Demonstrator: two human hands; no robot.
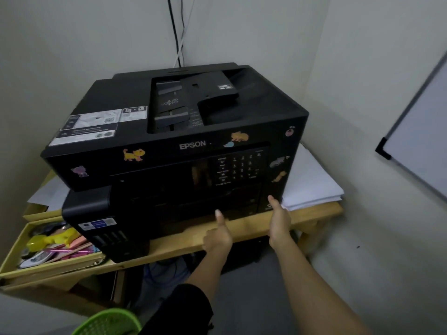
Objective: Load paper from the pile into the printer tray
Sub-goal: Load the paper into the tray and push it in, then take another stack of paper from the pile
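Note:
A black Epson printer [183,131] with animal stickers stands on a wooden table [244,228]. Its paper tray [193,215] sits low in the dark front, pushed in. My left hand [217,238] is at the tray's front, thumb up against it, fingers curled under and out of sight. My right hand [279,224] holds the front's right end the same way, thumb on the printer's lower right corner. The pile of white paper [312,184] lies on the table right of the printer.
A yellow drawer [14,267] of pens and small items hangs open at the left. More white sheets [48,194] lie behind it. A whiteboard [420,141] leans on the right wall. A green basket [108,322] sits on the floor. Cables [179,44] run up the corner.

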